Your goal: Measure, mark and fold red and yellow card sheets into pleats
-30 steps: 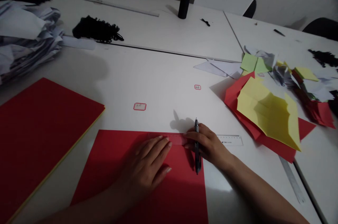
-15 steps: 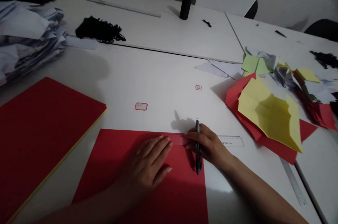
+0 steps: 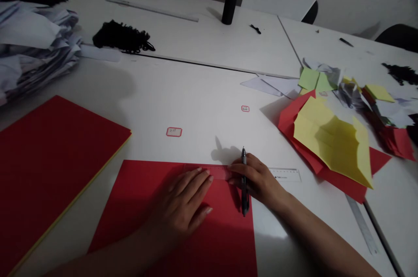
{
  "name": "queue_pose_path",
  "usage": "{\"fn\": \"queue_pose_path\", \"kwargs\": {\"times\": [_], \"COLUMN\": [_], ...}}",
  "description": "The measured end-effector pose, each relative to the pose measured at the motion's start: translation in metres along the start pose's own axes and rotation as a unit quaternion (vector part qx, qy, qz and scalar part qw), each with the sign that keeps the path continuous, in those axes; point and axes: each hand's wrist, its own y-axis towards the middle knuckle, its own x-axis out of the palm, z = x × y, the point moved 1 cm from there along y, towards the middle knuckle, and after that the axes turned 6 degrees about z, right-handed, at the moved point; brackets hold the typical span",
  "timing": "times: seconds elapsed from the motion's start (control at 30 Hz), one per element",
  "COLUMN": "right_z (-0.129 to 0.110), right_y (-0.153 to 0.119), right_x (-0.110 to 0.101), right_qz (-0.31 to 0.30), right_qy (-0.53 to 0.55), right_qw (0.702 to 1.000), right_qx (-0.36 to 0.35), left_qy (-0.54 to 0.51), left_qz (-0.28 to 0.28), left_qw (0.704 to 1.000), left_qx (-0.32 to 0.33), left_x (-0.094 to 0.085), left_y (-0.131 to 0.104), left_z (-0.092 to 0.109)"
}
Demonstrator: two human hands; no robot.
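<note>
Head view: has red paper (image 3: 225, 238) flat on the white table (image 3: 202, 98), near and central, with the clear ruler (image 3: 284, 175) laid along its far edge and sticking out past its right side, seemingly so as to follow that straight edge. Rests the left hand (image 3: 186, 203) flat on paper and ruler, with fingers stretched and nothing grasped, likely against slipping; holds the pen (image 3: 244, 192) across the half-curled right hand (image 3: 259, 179), with tip pointing far, probably to free thumb and fingertips for steadying the ruler
</note>
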Motion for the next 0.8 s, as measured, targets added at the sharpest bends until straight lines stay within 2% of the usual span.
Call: {"fn": "queue_pose_path", "kwargs": {"times": [0.6,0.8], "right_z": [0.0019,-0.0001], "right_y": [-0.0036,-0.0016], "right_x": [0.0010,0.0005], "right_qz": [-0.011,-0.003], "right_qy": [0.003,0.003], "right_qw": [1.000,1.000], "right_qx": [0.010,0.006], "left_qy": [0.015,0.018], "left_qz": [-0.009,-0.010], "left_qw": [1.000,1.000], "left_qx": [-0.007,0.015], "left_x": [-0.0009,-0.0007], "left_y": [-0.0001,-0.0007], "left_z": [0.0015,-0.0006]}}
